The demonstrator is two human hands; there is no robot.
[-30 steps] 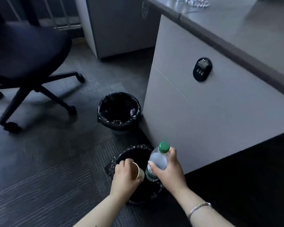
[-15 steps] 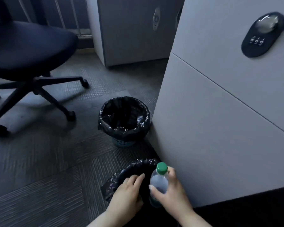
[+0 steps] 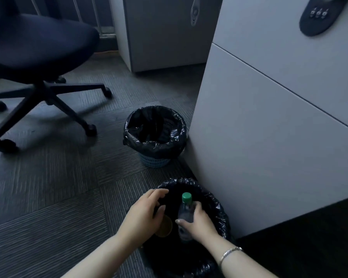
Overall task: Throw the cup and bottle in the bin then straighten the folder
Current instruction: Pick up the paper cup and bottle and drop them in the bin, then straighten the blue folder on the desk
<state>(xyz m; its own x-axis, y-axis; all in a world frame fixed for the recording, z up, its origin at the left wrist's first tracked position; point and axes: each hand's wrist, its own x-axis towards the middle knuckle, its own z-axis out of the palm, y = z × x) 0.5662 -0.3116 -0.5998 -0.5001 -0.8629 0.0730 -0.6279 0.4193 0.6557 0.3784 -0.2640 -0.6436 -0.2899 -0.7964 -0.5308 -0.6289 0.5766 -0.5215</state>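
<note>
A bin lined with a black bag [image 3: 219,209] stands on the floor right below me, against the grey cabinet. My right hand [image 3: 197,221] grips a clear plastic bottle [image 3: 185,213] with a green cap, upright and lowered into the bin's mouth. My left hand [image 3: 145,213] hovers over the bin's left rim with its fingers spread. The brown paper cup [image 3: 165,227] lies inside the bin just under that hand, free of the fingers. The folder is out of sight.
A second black-lined bin [image 3: 155,135] on a blue basket base stands farther along the cabinet [image 3: 269,137]. A dark office chair [image 3: 34,63] on castors fills the upper left. Grey carpet tiles cover the floor between them.
My left hand has let go of the cup, which now lies in the bin. The bottle has sunk lower into the bin. My head has come down closer to the floor.
</note>
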